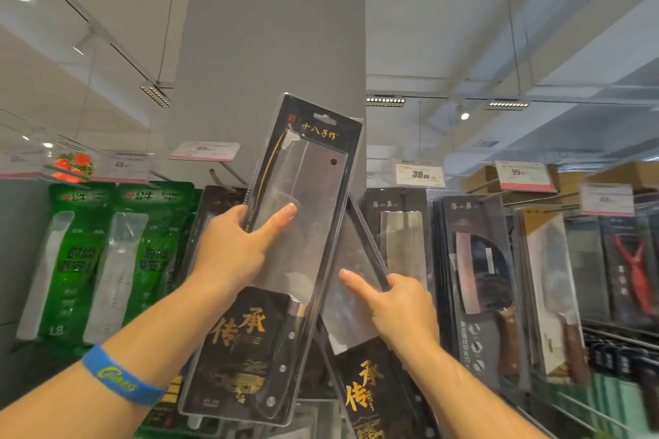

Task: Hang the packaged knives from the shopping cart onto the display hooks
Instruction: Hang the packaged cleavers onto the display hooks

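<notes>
Overhead, the left hand (235, 246) grips a long, black-carded, clear-blister packaged cleaver (306, 189) by its left edge, thumb lying across the front over the blade and fingers wrapped behind. The pack is raised and tilted to the right in front of a grey pillar (271, 28), with its hang slot (324, 118) at the top. A bare metal display hook (223, 176) juts out just beside the pack's left edge, under a white price tag reading 89 (204, 150). The slot is above and to the right of the hook and not yet on it.

The right hand (399, 310) clamps a second black packaged cleaver (360, 385) by its right edge, thumb on the clear front. This pack sits lower, partly behind the first. The shopping cart is out of view.

Judging by the broad steel blade, each pack is probably heavy, the weight sitting at mid-length. The card should be stiff and the plastic front smooth and likely slippery. A hold on the edge beside the blade, as now, looks sound, since it leaves the slot free. The thin slot could tear if the pack is dropped onto the hook.
</notes>
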The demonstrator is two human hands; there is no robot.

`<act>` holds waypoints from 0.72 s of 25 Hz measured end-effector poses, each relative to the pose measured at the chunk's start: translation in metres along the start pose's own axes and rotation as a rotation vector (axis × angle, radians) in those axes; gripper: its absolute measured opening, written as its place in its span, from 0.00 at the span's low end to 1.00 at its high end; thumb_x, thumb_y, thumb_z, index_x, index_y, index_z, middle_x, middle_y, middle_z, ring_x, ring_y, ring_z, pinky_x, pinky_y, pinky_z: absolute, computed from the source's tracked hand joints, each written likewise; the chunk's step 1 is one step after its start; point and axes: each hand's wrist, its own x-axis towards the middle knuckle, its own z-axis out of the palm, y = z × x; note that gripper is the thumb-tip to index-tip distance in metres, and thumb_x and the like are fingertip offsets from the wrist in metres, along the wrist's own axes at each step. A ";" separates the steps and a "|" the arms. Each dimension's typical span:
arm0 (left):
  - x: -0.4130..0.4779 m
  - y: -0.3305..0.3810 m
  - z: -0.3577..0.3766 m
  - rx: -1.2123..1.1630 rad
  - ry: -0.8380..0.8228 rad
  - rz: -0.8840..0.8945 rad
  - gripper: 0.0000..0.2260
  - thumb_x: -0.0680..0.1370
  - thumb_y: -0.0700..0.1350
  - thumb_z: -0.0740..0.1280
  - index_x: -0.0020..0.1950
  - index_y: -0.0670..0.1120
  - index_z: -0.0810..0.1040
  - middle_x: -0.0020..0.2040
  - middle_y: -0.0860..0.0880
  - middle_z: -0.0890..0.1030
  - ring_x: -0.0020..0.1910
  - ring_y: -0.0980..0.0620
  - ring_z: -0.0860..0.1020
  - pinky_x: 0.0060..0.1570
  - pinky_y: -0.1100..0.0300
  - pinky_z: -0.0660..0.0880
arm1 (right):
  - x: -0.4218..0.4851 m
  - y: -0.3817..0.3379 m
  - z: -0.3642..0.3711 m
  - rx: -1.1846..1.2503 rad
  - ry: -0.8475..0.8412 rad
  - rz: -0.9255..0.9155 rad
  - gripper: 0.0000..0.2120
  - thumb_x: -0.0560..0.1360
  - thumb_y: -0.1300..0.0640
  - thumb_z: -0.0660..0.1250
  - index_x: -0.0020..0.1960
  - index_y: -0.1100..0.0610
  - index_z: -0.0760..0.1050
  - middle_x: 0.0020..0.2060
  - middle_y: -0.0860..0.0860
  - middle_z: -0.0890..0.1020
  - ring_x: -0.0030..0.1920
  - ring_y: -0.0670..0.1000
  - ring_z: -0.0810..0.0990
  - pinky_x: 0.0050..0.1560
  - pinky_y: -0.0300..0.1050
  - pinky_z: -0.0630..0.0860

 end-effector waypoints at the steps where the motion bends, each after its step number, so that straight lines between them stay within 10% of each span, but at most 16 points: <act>1: 0.001 -0.003 0.000 0.000 -0.003 -0.003 0.45 0.62 0.78 0.67 0.68 0.48 0.77 0.63 0.48 0.82 0.62 0.45 0.79 0.59 0.42 0.79 | 0.001 0.001 -0.001 -0.012 0.018 -0.011 0.40 0.56 0.13 0.60 0.33 0.52 0.74 0.23 0.46 0.75 0.27 0.46 0.76 0.30 0.49 0.74; 5: 0.007 -0.013 -0.006 -0.034 0.010 0.001 0.25 0.64 0.74 0.68 0.48 0.56 0.81 0.42 0.61 0.84 0.41 0.60 0.82 0.36 0.63 0.75 | 0.006 0.002 -0.011 -0.105 0.077 -0.021 0.42 0.55 0.12 0.57 0.31 0.52 0.71 0.23 0.45 0.75 0.27 0.45 0.75 0.27 0.45 0.66; 10: 0.014 -0.021 0.002 -0.094 -0.016 -0.017 0.26 0.65 0.73 0.69 0.50 0.55 0.82 0.44 0.57 0.84 0.45 0.53 0.83 0.40 0.53 0.81 | -0.004 -0.006 -0.008 -0.035 0.095 -0.005 0.40 0.55 0.14 0.61 0.29 0.53 0.60 0.19 0.41 0.69 0.21 0.46 0.64 0.28 0.44 0.61; 18: 0.018 -0.031 -0.006 -0.162 -0.052 -0.002 0.22 0.66 0.71 0.70 0.49 0.57 0.80 0.42 0.58 0.85 0.41 0.56 0.83 0.27 0.70 0.75 | -0.014 -0.018 0.008 -0.038 0.135 0.054 0.39 0.57 0.14 0.62 0.29 0.52 0.62 0.19 0.42 0.71 0.21 0.43 0.70 0.27 0.43 0.62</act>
